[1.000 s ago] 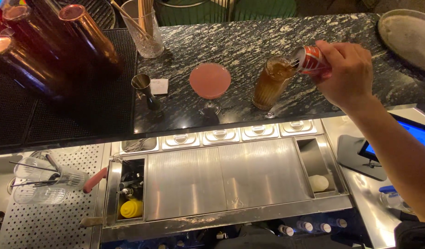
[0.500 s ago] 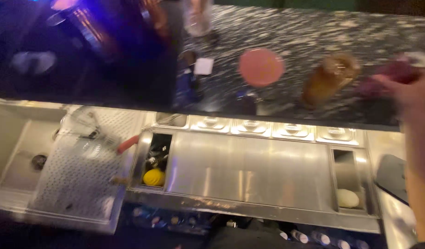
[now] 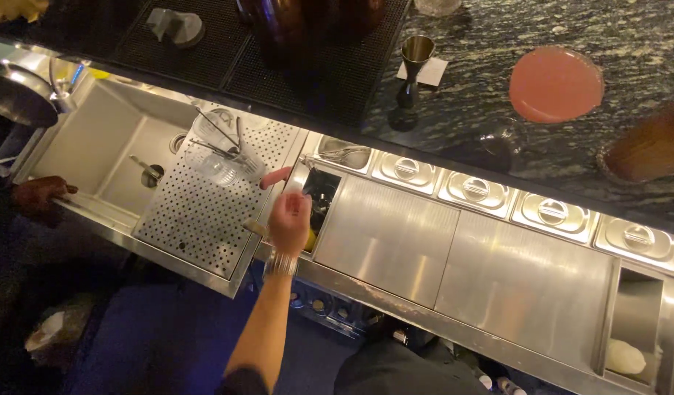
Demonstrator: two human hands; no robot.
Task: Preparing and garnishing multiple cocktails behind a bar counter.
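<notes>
Left hand (image 3: pixel 289 219) loosely curled, grip unclear, hiding the dark open steel well (image 3: pixel 324 196) at its 2 o'clock; right hand out of frame.

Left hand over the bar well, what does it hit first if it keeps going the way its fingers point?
Probably the open dark bin just past the left hand, whose fingers point up toward it and the red handle beside it. Depth is unclear from above, so it may pass over the bin's rim instead.
</notes>
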